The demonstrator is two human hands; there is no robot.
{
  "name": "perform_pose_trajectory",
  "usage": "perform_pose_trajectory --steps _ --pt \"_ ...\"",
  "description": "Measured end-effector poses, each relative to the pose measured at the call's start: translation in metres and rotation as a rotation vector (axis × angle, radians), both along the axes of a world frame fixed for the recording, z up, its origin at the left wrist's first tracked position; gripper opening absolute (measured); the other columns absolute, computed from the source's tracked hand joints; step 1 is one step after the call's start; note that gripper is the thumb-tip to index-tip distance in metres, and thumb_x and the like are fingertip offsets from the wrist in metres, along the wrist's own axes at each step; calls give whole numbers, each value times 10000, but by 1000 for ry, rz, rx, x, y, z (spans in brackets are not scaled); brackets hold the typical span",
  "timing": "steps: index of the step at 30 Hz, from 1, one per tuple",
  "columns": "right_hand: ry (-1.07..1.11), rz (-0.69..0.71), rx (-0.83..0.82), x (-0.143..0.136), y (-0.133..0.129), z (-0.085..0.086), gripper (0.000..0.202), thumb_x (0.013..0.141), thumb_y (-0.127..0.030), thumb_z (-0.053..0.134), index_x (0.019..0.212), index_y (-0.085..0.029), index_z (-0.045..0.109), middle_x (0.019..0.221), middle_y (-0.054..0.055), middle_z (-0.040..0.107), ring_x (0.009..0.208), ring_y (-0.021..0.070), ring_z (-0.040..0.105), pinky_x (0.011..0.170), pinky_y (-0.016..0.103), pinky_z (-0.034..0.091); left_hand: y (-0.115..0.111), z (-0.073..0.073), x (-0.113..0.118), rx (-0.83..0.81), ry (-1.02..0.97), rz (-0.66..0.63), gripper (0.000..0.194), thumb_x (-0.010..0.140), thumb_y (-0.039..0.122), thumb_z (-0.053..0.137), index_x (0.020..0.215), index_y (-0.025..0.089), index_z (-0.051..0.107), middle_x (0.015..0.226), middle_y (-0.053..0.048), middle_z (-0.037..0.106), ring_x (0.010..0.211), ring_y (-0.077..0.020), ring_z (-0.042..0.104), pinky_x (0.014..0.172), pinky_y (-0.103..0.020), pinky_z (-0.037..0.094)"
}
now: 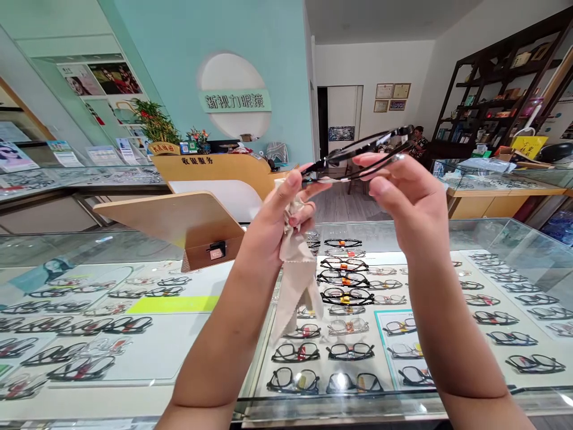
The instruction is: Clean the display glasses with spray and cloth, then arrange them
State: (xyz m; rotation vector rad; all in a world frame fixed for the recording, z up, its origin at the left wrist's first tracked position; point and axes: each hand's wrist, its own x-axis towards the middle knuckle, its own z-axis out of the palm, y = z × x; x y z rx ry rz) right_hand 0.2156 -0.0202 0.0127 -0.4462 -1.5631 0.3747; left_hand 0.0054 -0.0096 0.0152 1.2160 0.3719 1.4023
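Note:
A pair of black-framed glasses (358, 152) is held up above the glass display case, between both hands. My left hand (289, 206) pinches one end of the glasses and also holds a pale cloth (298, 275), which hangs down below the fingers. At the other end of the frame, my right hand (409, 197) has its thumb and fingers around a thin dark part of the glasses. Fingers hide part of the frame on both sides.
The glass display case (215, 364) holds rows of glasses. On it, at left, stands a tilted wooden-backed board (179, 221). Behind are a wooden reception counter (215, 170), another display counter (505, 191) at right and a seated person (418, 143) in the distance.

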Motion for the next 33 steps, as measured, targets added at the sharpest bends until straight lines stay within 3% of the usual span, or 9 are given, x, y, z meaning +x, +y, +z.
perform_pose_trajectory --steps 3,6,11,19,22,25,29,33 --pt "-75 -57 115 -4 -3 -3 251 1037 -492 819 1218 -319 843 1369 44 770 1360 306 703 1109 507 633 -2 0 -1 -92 50 -144 420 908 569 916 1015 178 806 1189 -147 815 510 -4 256 435 -206 173" --pt "-86 -87 194 -7 -4 -6 164 1068 -444 794 1167 -336 868 1313 54 773 1371 327 701 1181 585 591 -3 0 0 -153 102 -188 424 910 599 903 1019 198 820 1032 -105 806 490 -7 259 426 -200 146" --pt "-74 -76 201 -10 -3 -8 216 1066 -515 791 1151 -333 872 1254 71 792 1322 341 728 1167 626 603 -2 0 -1 -217 175 -193 493 841 670 933 1045 244 795 823 -38 736 440 -32 301 394 -217 166" --pt "16 4 197 -15 0 -7 233 1025 -539 848 986 -310 870 1090 48 816 1235 329 774 1093 597 657 -4 -1 0 -167 294 -246 494 924 716 824 1052 243 762 771 -6 682 437 -33 259 411 -233 184" --pt "69 -15 190 -17 -2 -6 214 1027 -503 859 952 -303 875 1036 27 811 1133 302 798 1020 539 682 -4 0 0 -88 376 -140 536 954 743 783 1079 223 760 756 -11 673 440 -42 268 424 -243 192" --pt "116 -58 170 -15 -6 -3 194 997 -464 900 894 -300 883 993 14 814 999 260 795 912 439 680 0 3 -7 -9 402 90 497 986 694 792 1059 205 745 707 9 628 455 -55 309 443 -241 181" --pt "63 -91 127 -12 -6 -3 166 965 -435 937 884 -301 883 919 5 791 925 220 755 836 372 636 4 13 -29 32 132 438 421 1059 605 752 989 193 707 671 50 538 472 -58 282 451 -246 167" --pt "-141 -95 69 -15 -2 -7 282 971 -529 916 865 -274 856 916 29 777 916 223 744 857 395 631 -9 27 -45 84 -140 528 377 1181 451 571 936 170 629 681 71 457 515 -63 239 473 -237 184"
